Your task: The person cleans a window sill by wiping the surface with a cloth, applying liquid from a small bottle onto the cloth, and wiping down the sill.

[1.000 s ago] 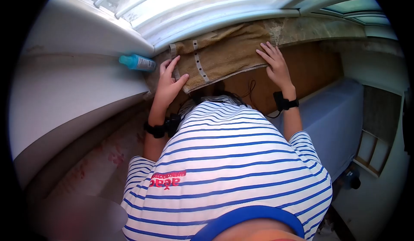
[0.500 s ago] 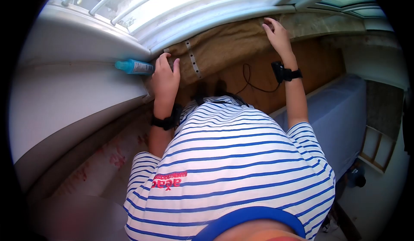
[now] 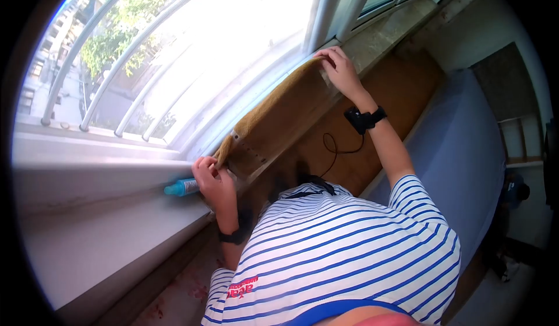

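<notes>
A brown cloth (image 3: 276, 101) with a pale, dark-dotted stripe near its left end is stretched along the windowsill (image 3: 390, 33). My left hand (image 3: 214, 181) pinches its left corner. At the far right corner, my right hand (image 3: 342, 74) grips the cloth between thumb and fingers. The cloth's upper edge is raised off the sill, and its underside is partly in shadow. A blue bottle (image 3: 183, 187) lies on its side beside my left hand, which hides part of it.
Beyond the sill are a bright window and white metal bars (image 3: 108, 49). A pale ledge (image 3: 99, 218) runs to the left. A black cable (image 3: 332, 151) hangs from the device on my right wrist. A grey-blue covered surface (image 3: 460, 145) stands to the right.
My fingers have closed on both ends of the cloth, and its edge has lifted from lying flat on the sill. The camera view has turned and now shows more of the window.
</notes>
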Demonstrator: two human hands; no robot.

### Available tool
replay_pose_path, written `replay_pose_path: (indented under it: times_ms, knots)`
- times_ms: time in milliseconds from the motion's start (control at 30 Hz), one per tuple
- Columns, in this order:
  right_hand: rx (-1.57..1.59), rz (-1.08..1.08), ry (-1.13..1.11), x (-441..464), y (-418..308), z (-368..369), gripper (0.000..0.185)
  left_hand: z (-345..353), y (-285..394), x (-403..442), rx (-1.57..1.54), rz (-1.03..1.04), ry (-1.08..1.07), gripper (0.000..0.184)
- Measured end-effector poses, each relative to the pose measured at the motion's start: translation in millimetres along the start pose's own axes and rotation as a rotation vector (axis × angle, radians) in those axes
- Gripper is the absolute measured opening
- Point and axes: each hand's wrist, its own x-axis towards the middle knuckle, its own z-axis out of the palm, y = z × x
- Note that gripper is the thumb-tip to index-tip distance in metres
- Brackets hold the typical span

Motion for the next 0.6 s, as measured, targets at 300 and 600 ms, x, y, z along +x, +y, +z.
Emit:
replay_pose_path:
  times_ms: [300, 600]
  knots:
    - [-0.19, 0.016, -0.218, -65.7, 39.9, -3.8, 0.016, -4.0, -19.6, -16.8, 0.264, 0.183, -0.331, 0.018]
    - [-0.151, 0.124, -0.156, -73.2, 38.4, -2.3, 0.017, -16.1, -9.7, -11.8, 0.183, 0.165, -0.545, 0.03]
